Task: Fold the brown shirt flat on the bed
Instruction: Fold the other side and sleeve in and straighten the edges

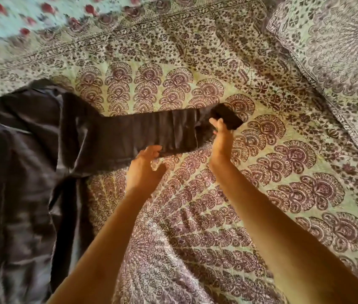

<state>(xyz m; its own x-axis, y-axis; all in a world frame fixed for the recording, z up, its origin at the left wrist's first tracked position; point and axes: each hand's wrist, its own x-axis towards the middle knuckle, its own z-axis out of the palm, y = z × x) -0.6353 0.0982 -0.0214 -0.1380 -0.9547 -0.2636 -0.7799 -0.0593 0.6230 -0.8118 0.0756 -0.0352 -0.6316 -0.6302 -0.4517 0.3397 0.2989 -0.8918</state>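
Left hand (145, 160) and right hand (220, 137) hold brown shirt (31, 161) sleeve (151, 132) stretched rightward.

On brown shirt (31, 161) sleeve: left hand (145, 163), right hand (222, 139).

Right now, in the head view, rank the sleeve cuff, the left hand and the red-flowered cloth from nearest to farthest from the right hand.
1. The sleeve cuff: pinched in the right hand's fingers, at its far end.
2. The left hand: beside it on the left, holding the sleeve by its near edge.
3. The red-flowered cloth: far upper left corner.
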